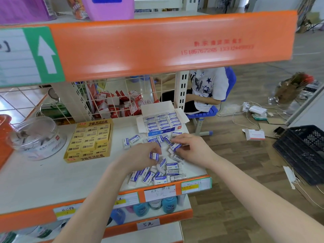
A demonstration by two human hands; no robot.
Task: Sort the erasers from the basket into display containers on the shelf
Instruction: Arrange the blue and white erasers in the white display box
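Lying scattered by the front edge of the shelf (52, 179), toward its right corner, are loose blue-and-white erasers (157, 175). Just beyond them the left hand (140, 156) has its grip closed round an eraser (154, 156), and the right hand (191, 149) pinches a second eraser (176, 147). Farther back, the open display box (162, 121) holds packed rows; a yellow box (91, 139) sits left of it. A black basket (301, 151) rests on the floor off to the right.

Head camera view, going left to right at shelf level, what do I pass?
Clear plastic jar → yellow 2B eraser box → left hand holding a blue-and-white eraser → right hand pinching another eraser → black basket on the floor.
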